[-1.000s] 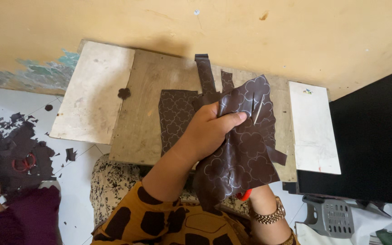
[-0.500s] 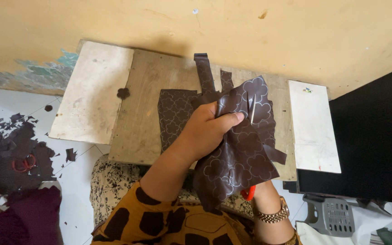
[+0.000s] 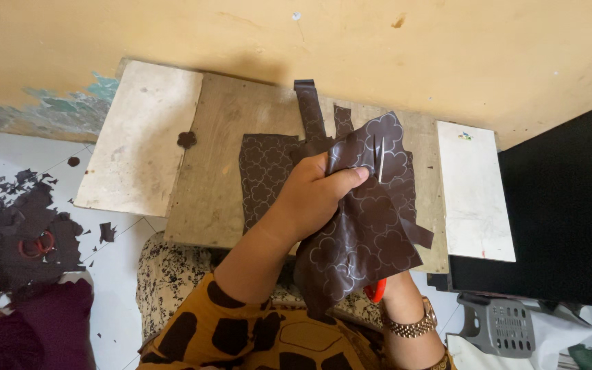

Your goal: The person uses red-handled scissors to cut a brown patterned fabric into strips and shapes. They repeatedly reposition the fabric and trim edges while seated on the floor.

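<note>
left hand (image 3: 313,195) closed tight around a sheet of dark brown patterned material (image 3: 368,219) raised over the wooden board (image 3: 220,185), thumb pressed beside the scissor blades (image 3: 379,156) poking through, right hand (image 3: 395,291) mostly hidden behind the sheet, grip on the orange scissor handle (image 3: 376,291) impossible to tell

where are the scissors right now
Head view, right of centre: the scissors poke through the brown patterned sheet, red handle in the right hand beneath it.
</note>
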Tool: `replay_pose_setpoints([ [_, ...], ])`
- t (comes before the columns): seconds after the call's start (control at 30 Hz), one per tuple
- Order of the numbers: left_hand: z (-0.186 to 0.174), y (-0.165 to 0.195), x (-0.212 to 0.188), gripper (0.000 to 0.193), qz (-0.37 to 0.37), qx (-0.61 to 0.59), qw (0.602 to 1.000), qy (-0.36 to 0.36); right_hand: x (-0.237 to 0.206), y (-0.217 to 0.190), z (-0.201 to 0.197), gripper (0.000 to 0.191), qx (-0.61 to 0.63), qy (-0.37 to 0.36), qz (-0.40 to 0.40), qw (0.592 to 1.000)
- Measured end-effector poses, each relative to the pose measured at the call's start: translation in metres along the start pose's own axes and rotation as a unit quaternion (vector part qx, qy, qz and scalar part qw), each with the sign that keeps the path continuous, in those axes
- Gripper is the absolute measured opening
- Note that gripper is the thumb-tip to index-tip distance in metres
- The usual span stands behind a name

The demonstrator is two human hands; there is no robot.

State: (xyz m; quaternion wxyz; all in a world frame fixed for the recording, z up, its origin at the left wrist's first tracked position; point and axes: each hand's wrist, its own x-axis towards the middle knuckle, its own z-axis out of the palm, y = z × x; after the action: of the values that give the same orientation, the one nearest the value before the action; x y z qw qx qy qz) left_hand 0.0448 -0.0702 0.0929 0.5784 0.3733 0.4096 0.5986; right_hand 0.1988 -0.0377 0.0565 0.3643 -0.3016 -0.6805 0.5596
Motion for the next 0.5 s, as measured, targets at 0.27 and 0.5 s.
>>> replay_pose_setpoints([
  [0.27,-0.007,0.004,-0.001,0.024,-0.009,0.015,1.000,-0.003,0.002,0.000,0.001,0.046,0.008,-0.008,0.013,1.000],
  [0.5,-0.014,0.008,-0.002,0.025,-0.030,0.009,0.999,-0.009,0.004,-0.001,0.003,0.046,0.019,-0.021,0.032,0.999],
])
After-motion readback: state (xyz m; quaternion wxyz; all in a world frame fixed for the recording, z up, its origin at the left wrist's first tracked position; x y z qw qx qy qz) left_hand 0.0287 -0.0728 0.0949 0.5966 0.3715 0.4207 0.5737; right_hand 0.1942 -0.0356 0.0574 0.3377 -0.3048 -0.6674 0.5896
